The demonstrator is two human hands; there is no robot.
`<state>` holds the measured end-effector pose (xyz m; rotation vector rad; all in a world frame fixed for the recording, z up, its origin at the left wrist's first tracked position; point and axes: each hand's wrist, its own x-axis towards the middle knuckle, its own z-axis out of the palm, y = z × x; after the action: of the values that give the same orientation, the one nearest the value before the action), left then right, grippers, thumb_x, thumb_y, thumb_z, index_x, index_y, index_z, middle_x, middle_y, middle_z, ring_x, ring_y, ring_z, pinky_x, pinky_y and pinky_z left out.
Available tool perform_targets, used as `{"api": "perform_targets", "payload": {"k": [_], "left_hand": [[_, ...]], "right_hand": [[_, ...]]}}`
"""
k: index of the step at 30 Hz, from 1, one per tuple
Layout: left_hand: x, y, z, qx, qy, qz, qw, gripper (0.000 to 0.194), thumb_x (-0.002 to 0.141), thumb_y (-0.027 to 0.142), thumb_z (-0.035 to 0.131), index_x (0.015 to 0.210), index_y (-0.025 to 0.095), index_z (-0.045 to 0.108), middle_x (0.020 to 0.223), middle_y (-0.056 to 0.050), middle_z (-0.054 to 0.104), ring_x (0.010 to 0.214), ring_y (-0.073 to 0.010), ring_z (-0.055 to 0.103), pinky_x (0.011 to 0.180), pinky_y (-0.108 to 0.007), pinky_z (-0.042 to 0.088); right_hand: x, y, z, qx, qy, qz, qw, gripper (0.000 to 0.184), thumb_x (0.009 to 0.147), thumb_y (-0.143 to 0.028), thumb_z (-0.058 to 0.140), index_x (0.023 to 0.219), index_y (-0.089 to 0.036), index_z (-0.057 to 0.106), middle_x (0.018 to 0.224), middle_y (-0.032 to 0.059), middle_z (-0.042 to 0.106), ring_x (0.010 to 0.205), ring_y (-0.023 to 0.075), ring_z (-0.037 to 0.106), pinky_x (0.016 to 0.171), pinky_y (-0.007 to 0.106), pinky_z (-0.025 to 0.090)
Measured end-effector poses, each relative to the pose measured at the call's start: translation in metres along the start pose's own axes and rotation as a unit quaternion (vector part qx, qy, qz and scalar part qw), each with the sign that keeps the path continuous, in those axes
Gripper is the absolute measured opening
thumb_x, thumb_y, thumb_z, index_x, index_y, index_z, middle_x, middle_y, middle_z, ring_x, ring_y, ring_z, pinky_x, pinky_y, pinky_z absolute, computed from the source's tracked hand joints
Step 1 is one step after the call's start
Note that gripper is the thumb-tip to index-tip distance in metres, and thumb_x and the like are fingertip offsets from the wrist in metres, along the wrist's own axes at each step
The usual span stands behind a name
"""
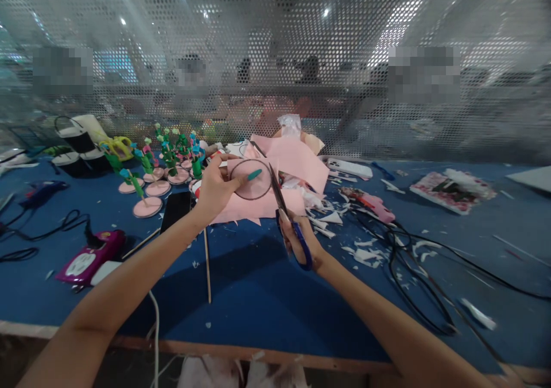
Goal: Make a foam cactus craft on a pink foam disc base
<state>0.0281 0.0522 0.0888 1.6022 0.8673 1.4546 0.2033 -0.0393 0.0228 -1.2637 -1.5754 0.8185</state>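
My left hand (216, 187) pinches a piece of pink paper (243, 173) bearing a dark circular outline; I cannot tell whether it is drawn or a thin ring. A teal shape (254, 174) shows at the thumb's tip. Scissors with dark blue handles (305, 247) are gripped in my right hand (299, 239). Their blades (278, 193) are parted and point up beside the circle's right edge. Beneath and behind lie more pink sheets (293, 152).
Several small flower models on round pink bases (147, 206) stand at the left, near a purple device (92, 256). White scraps (365, 253), a pink glue gun (376, 207) and black cables (413, 250) lie at the right. A perforated metal screen (267, 43) stands behind.
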Motion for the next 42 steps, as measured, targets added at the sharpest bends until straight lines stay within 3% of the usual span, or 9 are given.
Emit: {"api": "perform_targets", "payload": {"k": [11, 20, 28, 37, 42], "left_hand": [[-0.0014, 0.0056, 0.0017, 0.006, 0.001, -0.005, 1.000, 0.042, 0.057, 0.022, 0.080, 0.091, 0.018, 0.056, 0.058, 0.006, 0.050, 0.049, -0.0067, 0.047, 0.044, -0.018, 0.037], [-0.0014, 0.0046, 0.0019, -0.018, 0.001, -0.002, 1.000, 0.048, 0.056, 0.027, 0.081, 0.093, 0.018, 0.053, 0.069, 0.002, 0.059, 0.063, -0.0118, 0.058, 0.055, -0.022, 0.046], [-0.0023, 0.0015, 0.0029, -0.040, 0.011, 0.013, 0.999, 0.054, 0.055, 0.038, 0.082, 0.093, 0.017, 0.050, 0.075, 0.000, 0.064, 0.065, -0.0127, 0.063, 0.054, -0.021, 0.049], [0.0008, 0.0016, 0.0009, -0.010, -0.018, 0.017, 1.000, 0.055, 0.054, 0.036, 0.082, 0.094, 0.017, 0.049, 0.067, 0.003, 0.060, 0.055, -0.0107, 0.058, 0.044, -0.019, 0.045], [0.0019, -0.0003, 0.0015, 0.001, -0.016, 0.024, 1.000, 0.052, 0.056, 0.031, 0.081, 0.095, 0.016, 0.050, 0.074, 0.000, 0.062, 0.057, -0.0102, 0.058, 0.046, -0.020, 0.044]], "right_hand": [[-0.0005, -0.0041, -0.0027, -0.037, 0.016, -0.028, 0.999, 0.047, 0.084, -0.065, 0.039, 0.071, -0.020, 0.043, 0.045, -0.0053, 0.034, 0.043, 0.0091, 0.037, 0.038, 0.021, 0.027], [0.0012, -0.0015, -0.0021, -0.045, 0.017, -0.045, 0.998, 0.048, 0.085, -0.065, 0.037, 0.068, -0.021, 0.040, 0.047, -0.0054, 0.031, 0.044, 0.0086, 0.034, 0.040, 0.022, 0.025], [0.0014, -0.0046, -0.0027, -0.062, 0.026, -0.052, 0.996, 0.047, 0.084, -0.062, 0.043, 0.066, -0.019, 0.043, 0.050, -0.0045, 0.033, 0.046, 0.0081, 0.033, 0.043, 0.022, 0.028], [0.0001, -0.0058, -0.0010, -0.038, 0.013, -0.029, 0.999, 0.046, 0.086, -0.063, 0.037, 0.069, -0.020, 0.042, 0.046, -0.0045, 0.035, 0.045, 0.0099, 0.039, 0.042, 0.022, 0.031], [0.0010, -0.0020, -0.0027, -0.046, 0.014, -0.045, 0.998, 0.044, 0.085, -0.061, 0.043, 0.068, -0.020, 0.042, 0.047, -0.0046, 0.035, 0.046, 0.0091, 0.038, 0.042, 0.021, 0.029]]}}
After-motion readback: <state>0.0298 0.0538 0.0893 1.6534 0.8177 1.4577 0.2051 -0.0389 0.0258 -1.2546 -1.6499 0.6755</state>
